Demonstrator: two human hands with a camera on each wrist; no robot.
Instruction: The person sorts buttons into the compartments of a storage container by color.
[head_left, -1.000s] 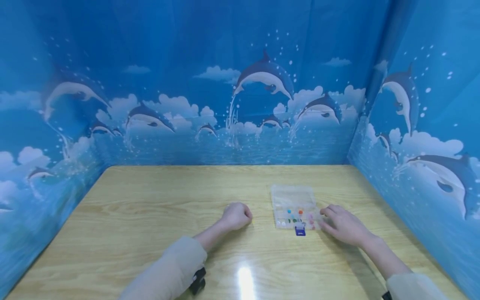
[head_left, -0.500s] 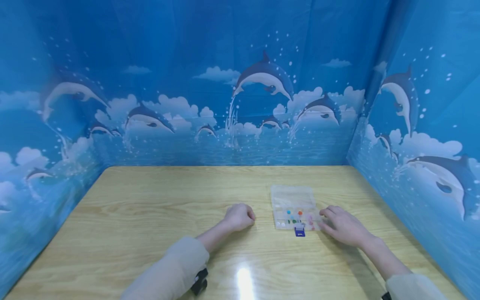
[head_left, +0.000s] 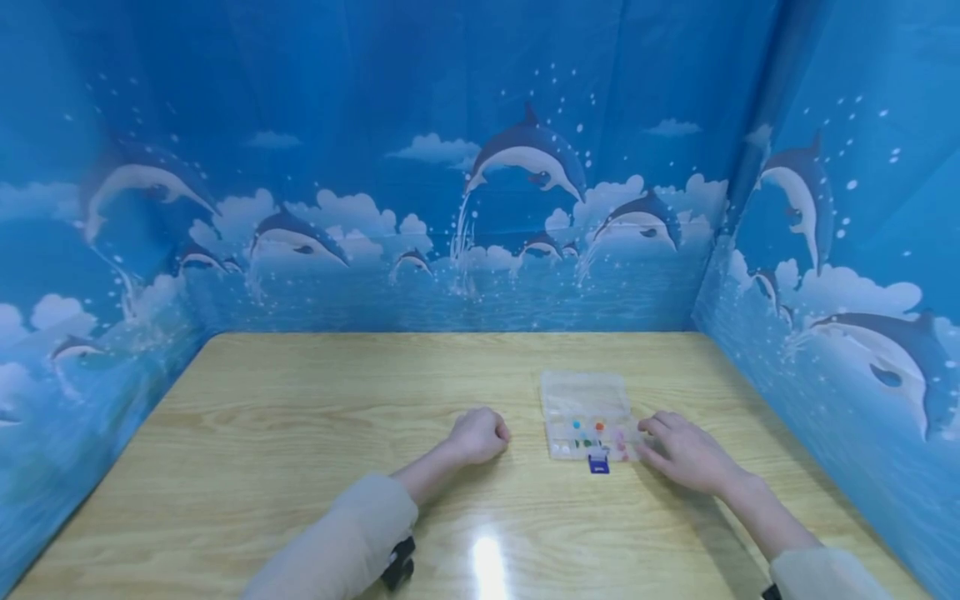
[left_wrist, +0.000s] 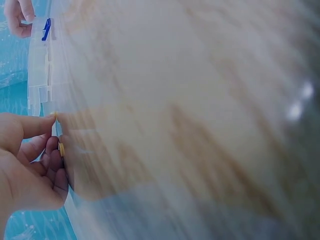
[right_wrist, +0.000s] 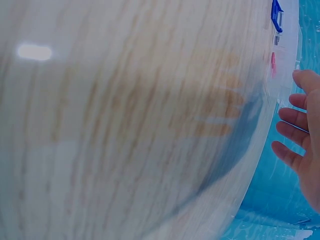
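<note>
Hands rest on a pale wooden worktop (head_left: 300, 400) in the lower half of the head view, with a clear plastic compartment box (head_left: 589, 414) lying between them, right of centre. The box is flat on the wood; its far half looks bare and milky, while the near half holds small coloured beads (head_left: 588, 432) in separate cells: red, blue, green and pink specks, too small to sort by compartment. A blue latch (head_left: 597, 465) sticks out from the box's near edge.

The right hand (head_left: 686, 452) lies palm down just right of the box, fingers fairly straight and spread, its fingertips touching or almost touching the box's right edge near the pink beads. Its grip is open and holds nothing. In the right wrist view the same fingers (right_wrist: 292, 134) stretch out loosely at the right edge of the frame, with the latch (right_wrist: 276, 15) in the upper right corner.

The left hand (head_left: 477, 433) sits left of the box, apart from it, curled into a loose fist with knuckles on the wood. In the left wrist view, at the lower left, its thumb and curled fingers (left_wrist: 30, 165) close on a small yellow bead (left_wrist: 61, 149), so this grip is closed around that bead. The box (left_wrist: 40, 65) appears in the upper left of that frame.

Blue dolphin-printed sheeting (head_left: 480, 167) walls the worktop on three sides.
</note>
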